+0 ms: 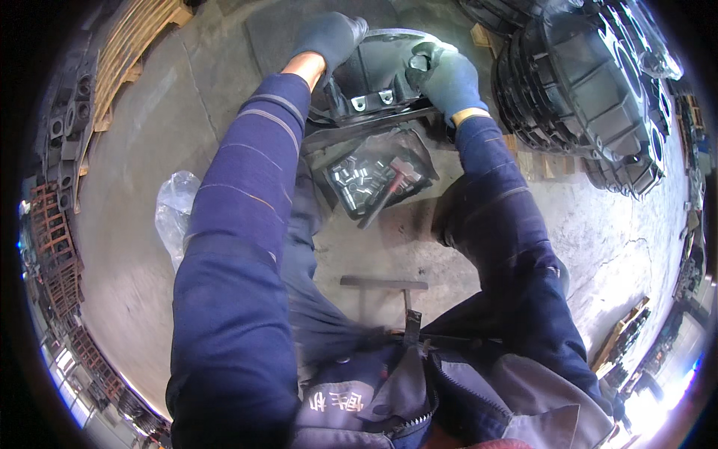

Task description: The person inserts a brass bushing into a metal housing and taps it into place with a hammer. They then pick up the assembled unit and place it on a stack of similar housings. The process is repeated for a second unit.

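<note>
A dark cast metal housing (381,71) with two small bright lugs sits in front of me on a steel bar. My left hand (329,37), in a dark blue glove, grips its left upper edge. My right hand (445,75), gloved the same, holds its right side, with the fingers curled over the rim. Just below the housing lies a black tray (415,150) holding several small silver sleeves and a red-headed hammer (393,183). Both my blue sleeves reach up from the lower edge.
A tall stack of black round castings (583,90) stands at the right. A crumpled clear plastic bag (173,209) lies on the concrete floor at the left. Wooden pallets (138,37) and racks of rusty parts (56,239) line the left side. A T-shaped steel bar (383,284) lies between my knees.
</note>
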{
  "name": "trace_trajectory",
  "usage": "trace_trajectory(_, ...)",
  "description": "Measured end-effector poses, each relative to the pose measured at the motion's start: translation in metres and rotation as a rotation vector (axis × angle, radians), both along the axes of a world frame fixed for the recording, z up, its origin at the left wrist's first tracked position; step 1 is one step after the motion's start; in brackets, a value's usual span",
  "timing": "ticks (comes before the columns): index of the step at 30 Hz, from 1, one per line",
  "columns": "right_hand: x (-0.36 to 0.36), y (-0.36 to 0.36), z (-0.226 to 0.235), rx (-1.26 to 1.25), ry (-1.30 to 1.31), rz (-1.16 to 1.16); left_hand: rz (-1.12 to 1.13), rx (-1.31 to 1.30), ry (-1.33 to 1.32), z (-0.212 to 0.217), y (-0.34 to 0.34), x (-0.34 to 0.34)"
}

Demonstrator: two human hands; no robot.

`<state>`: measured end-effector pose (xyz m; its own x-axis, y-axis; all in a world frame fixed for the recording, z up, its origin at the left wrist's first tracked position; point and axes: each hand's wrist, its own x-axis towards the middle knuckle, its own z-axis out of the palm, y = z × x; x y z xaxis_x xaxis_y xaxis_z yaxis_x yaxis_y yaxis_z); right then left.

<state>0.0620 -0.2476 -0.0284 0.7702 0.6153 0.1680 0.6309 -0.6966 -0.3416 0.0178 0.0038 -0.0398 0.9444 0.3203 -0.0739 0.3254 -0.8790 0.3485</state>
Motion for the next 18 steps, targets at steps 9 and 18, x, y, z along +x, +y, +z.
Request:
trace_trajectory(9,-0.045,-0.079,-0.048,0.724,0.487,-0.232,0.016,0.002,-0.011,0.007,-0.006,-0.002)
trace_trajectory(18,-0.132,-0.084,-0.169,0.166,0.772,-0.343,0.059,-0.160,0.017,0.026,-0.014,-0.015)
